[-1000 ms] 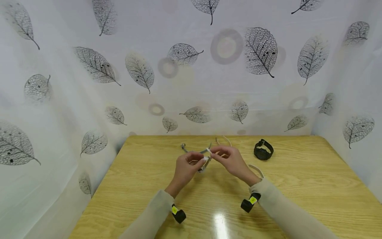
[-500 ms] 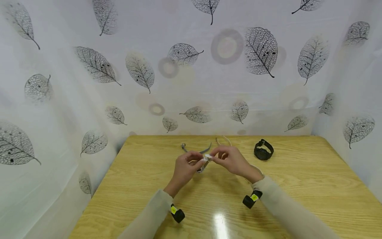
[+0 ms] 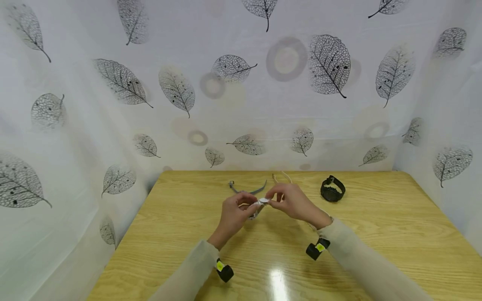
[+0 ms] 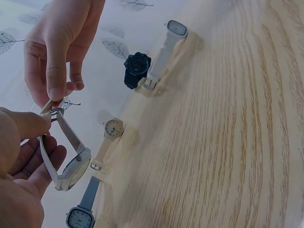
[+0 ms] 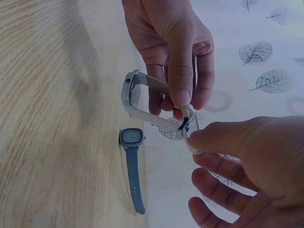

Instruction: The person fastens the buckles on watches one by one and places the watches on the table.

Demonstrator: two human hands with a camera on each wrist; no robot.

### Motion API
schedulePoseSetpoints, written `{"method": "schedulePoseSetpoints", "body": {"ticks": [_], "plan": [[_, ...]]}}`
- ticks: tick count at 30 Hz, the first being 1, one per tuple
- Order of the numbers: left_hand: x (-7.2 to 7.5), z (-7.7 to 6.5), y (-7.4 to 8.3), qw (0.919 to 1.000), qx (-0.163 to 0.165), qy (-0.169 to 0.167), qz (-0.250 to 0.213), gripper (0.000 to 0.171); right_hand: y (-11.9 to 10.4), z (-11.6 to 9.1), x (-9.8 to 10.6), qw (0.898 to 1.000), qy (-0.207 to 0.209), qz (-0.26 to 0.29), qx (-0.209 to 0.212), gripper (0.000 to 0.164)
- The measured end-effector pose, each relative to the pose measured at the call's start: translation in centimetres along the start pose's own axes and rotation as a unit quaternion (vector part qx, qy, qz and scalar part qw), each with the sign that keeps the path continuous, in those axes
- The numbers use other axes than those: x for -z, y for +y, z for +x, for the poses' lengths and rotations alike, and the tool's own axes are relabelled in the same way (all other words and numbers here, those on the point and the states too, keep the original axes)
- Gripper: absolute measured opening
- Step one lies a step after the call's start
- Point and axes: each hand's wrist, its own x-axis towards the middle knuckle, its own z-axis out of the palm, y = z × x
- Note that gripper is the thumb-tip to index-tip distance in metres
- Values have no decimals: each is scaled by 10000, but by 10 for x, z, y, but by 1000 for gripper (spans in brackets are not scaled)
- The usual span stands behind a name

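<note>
1. With left hand [image 3: 233,211] and right hand [image 3: 291,202], pinching a looped white watch [image 4: 75,172] between thumb and bent fingertips.
2. Held above the table [image 3: 180,225], between both hands, near the middle of the head view.
3. Stretched lengthwise from the fingertips, around the buckle [image 5: 184,128], to the case at the far end of the loop; slanting leftward and toward the near side in the head view, case lowest.
4. Compared with a second ago: lower right fingertips, and a white strap end [image 3: 265,200] nearly level instead of tilted up.
5. Beyond, on the table: a blue-grey watch [image 5: 132,137] and a beige watch [image 4: 114,129]; rightward, a black watch [image 3: 331,193] and, partly hidden behind the right wrist, a pale rectangular watch [image 4: 162,57].
</note>
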Motion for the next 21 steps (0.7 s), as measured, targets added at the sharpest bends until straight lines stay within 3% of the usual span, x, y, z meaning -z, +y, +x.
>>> {"method": "schedulePoseSetpoints", "body": {"ticks": [4, 17, 21], "plan": [[-1, 2, -18, 10000, -72, -17, -3, 15, -2, 1, 2, 9998, -105, -189, 47, 8], [-6, 1, -22, 10000, 67, 24, 52, 17, -4, 2, 4, 9978, -494, -443, -92, 7], [-8, 0, -17, 9997, 61, 51, 211, 19, -3, 2, 4, 9977, -548, -389, -34, 7]]}}
